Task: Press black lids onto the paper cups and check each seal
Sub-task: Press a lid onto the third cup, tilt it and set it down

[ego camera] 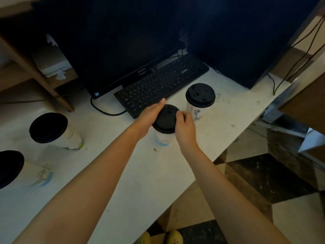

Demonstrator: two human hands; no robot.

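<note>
Left grip flat, open against the lid, right grip pinching its rim; I'd press evenly all round the cup.

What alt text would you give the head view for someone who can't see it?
Two bare hands seat a black lid on a paper cup on a white table: the left hand lies flat against the lid, the right hand pinches its rim. Three more lidded cups stand nearby, one at right, two at left, with a keyboard and monitor behind.
</note>
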